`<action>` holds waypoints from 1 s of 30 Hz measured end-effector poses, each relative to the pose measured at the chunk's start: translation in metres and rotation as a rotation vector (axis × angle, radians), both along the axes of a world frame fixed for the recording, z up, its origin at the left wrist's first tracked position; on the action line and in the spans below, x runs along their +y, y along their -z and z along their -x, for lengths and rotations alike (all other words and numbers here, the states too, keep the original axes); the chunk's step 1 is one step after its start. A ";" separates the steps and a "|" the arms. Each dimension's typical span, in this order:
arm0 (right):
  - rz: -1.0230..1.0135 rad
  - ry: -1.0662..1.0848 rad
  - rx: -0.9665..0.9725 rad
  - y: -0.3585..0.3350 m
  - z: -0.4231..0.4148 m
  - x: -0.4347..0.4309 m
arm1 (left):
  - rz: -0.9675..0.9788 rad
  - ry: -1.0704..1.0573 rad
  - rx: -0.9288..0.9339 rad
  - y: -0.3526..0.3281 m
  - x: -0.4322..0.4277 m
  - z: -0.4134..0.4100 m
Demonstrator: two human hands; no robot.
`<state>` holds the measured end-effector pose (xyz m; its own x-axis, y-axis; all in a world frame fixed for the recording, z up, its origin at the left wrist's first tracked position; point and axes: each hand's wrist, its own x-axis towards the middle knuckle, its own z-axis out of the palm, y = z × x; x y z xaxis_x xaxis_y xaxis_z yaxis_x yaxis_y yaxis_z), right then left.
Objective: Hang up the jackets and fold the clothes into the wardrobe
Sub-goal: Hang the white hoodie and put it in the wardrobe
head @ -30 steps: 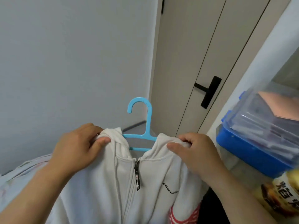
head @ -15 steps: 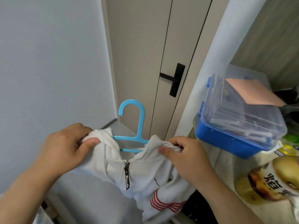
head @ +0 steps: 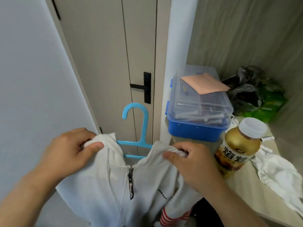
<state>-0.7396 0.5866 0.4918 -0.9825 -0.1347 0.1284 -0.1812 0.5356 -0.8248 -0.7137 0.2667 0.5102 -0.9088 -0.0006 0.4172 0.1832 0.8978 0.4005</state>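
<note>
The left hand and right hand each grip one shoulder of the white zip-up fabric jacket, draped on a light-blue plastic hanger between them. The hanger's bar runs left to right. Its hook rises just beyond the hands, midway between them, opening leftward.

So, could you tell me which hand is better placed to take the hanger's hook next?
Probably the right hand: the stem of the blue hanger rises nearer it than the left hand, and both grip the white jacket by the shoulders.
</note>
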 end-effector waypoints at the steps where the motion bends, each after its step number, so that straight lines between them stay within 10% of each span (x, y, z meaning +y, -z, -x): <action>1: -0.005 0.030 0.003 0.000 -0.002 0.003 | -0.006 0.038 -0.015 0.000 0.003 0.007; 19: 0.028 0.658 -0.127 0.010 -0.087 0.004 | 0.086 0.567 -0.383 0.035 0.048 0.131; 30: 0.016 1.101 -0.163 -0.033 -0.243 0.038 | 0.003 1.050 -0.493 0.011 0.196 0.052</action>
